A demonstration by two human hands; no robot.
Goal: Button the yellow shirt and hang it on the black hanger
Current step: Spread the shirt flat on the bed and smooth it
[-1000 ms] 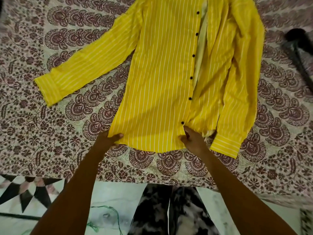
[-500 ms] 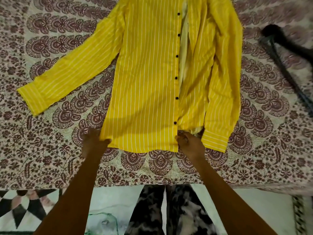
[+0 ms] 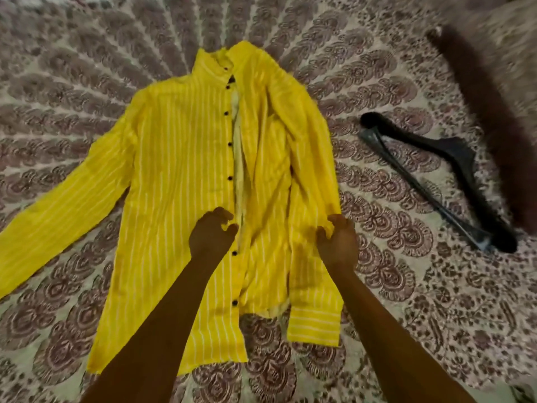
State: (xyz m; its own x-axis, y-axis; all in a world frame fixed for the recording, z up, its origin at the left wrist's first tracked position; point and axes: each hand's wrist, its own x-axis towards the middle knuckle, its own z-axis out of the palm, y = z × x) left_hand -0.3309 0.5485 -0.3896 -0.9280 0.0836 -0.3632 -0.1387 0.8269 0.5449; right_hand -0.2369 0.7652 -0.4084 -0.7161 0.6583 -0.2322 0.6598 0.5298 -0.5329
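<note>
printed bedsheet (image 3: 406, 286) | yellow shirt (image 3: 180, 175) unbuttoned | black hanger (image 3: 430, 181) well apart, right

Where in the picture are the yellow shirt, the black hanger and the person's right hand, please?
yellow shirt (image 3: 180, 158): head view, on the flat front panel left of the button row.
black hanger (image 3: 462, 158): head view, on the wide middle near its neck.
right hand (image 3: 338, 242): head view, on the back of the hand.

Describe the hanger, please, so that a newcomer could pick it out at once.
Start at the yellow shirt spread on the patterned bedspread, then look to the right of it. The hanger lies flat on the cloth there, clear of the shirt: black, thin and angular, the only hard thing among soft fabric.
</note>
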